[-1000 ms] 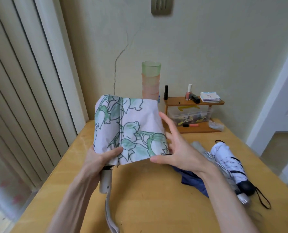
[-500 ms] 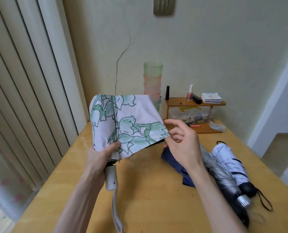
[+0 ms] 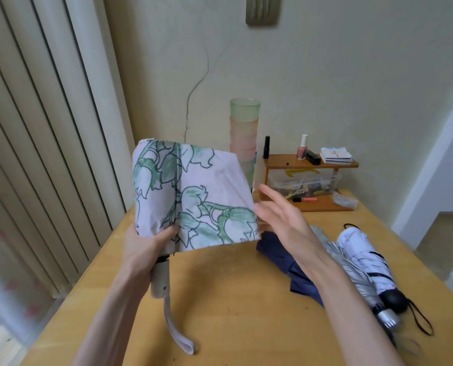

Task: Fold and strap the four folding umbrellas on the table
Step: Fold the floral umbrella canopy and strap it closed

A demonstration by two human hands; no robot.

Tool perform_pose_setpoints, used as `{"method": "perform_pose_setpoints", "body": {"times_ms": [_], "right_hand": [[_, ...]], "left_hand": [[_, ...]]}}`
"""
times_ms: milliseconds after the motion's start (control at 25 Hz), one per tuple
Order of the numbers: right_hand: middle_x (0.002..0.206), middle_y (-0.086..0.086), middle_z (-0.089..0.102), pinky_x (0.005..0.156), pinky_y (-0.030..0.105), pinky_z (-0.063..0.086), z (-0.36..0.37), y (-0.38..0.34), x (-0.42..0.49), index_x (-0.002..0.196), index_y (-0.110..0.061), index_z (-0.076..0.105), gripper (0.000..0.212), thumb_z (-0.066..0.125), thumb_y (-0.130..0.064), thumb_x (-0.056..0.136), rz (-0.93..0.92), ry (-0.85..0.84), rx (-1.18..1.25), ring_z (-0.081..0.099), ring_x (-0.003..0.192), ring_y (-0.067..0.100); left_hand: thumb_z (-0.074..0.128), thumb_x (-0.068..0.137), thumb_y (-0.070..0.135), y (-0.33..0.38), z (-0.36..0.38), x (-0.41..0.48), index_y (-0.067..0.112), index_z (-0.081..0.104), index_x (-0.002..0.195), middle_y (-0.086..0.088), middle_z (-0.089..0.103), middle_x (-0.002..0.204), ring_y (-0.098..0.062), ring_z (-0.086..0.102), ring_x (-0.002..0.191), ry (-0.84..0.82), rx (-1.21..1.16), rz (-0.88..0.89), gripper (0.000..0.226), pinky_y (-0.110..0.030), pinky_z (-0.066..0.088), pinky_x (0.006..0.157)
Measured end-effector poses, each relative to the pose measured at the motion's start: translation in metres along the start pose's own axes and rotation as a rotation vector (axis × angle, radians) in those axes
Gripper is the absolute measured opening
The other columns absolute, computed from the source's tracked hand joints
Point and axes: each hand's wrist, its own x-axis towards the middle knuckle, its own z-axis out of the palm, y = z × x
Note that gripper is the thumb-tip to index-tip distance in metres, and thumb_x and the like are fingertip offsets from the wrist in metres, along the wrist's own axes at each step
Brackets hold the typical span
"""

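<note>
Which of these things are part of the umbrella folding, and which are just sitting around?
Part of the job:
floral umbrella, held by the left hand
navy umbrella
silver umbrella
white umbrella
right hand, open

Just lying about:
stacked cups
wooden shelf
nail polish bottle
clear plastic box

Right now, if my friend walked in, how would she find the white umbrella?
Start at the wooden table and look at its right side, where three umbrellas lie bunched together. The white umbrella is the one furthest right, beside the silver umbrella. It alone is white with thin dark lines and a round black handle.
</note>
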Motion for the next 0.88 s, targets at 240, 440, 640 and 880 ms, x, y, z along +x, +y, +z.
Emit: {"method": "perform_pose_setpoints", "body": {"times_ms": [240, 440, 640, 880], "right_hand": [[0.092, 0.005, 0.082, 0.074, 0.028, 0.06, 0.016, 0.003, 0.008, 0.1, -0.008, 0.077, 0.022, 0.078, -0.029, 0.095, -0.109, 0.342, 0.115, 0.079, 0.088, 0.023], [0.095, 0.007, 0.082, 0.084, 0.037, 0.058, 0.014, 0.007, 0.008, 0.099, -0.009, 0.077, 0.011, 0.077, -0.019, 0.097, -0.132, 0.502, 0.158, 0.076, 0.091, 0.019], [0.108, 0.0, 0.082, 0.105, 0.043, 0.057, 0.006, -0.004, 0.005, 0.107, -0.016, 0.08, 0.014, 0.071, -0.026, 0.101, -0.105, 0.397, 0.246, 0.075, 0.11, 0.017], [0.095, 0.002, 0.082, 0.077, 0.024, 0.058, 0.007, -0.005, 0.005, 0.102, -0.008, 0.079, 0.016, 0.071, -0.022, 0.102, -0.216, 0.536, 0.213, 0.076, 0.09, 0.013]], "left_hand": [[0.088, 0.061, 0.016, 0.002, 0.004, -0.012, 0.016, 0.066, 0.102, -0.004, 0.079, 0.086, -0.016, 0.072, 0.063, -0.187, 0.176, 0.044, 0.047, -0.03, 0.059, 0.053], [0.087, 0.061, 0.021, 0.001, 0.003, -0.012, 0.014, 0.069, 0.11, -0.009, 0.08, 0.095, -0.029, 0.075, 0.079, -0.253, 0.183, 0.061, 0.052, -0.038, 0.062, 0.063], [0.088, 0.061, 0.017, 0.0, 0.005, -0.011, 0.013, 0.068, 0.108, -0.008, 0.08, 0.092, -0.021, 0.074, 0.072, -0.265, 0.184, 0.075, 0.052, -0.031, 0.06, 0.058], [0.081, 0.083, -0.007, -0.011, 0.02, -0.011, 0.02, 0.065, 0.101, 0.01, 0.079, 0.079, -0.008, 0.072, 0.062, -0.221, 0.206, 0.08, 0.036, -0.022, 0.054, 0.05]]}}
